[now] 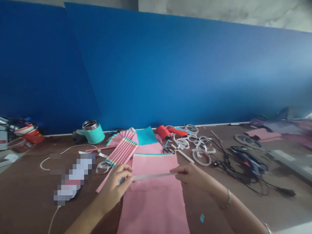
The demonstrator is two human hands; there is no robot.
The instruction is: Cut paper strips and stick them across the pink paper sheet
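A narrow white strip (154,176) is stretched level between my two hands, above sheets of pink paper (153,208). My left hand (120,180) pinches its left end between thumb and fingers. At the other end, my right hand (186,174) pinches it the same way. The upper pink sheet has a yellow and blue band along its far edge. Beyond it lies a turquoise sheet (146,136). Pleated pink paper (123,151) with blue and yellow edges rests left of the sheets. Black-handled scissors (169,150) lie by the sheet's far right corner.
A red thread spool (162,132) and tangled white strips (201,146) lie at the back. On the left are a turquoise metal container (93,132) and a blurred-out phone (74,178) with a cable. Black cords (234,172) and a blue tool (251,164) occupy the right.
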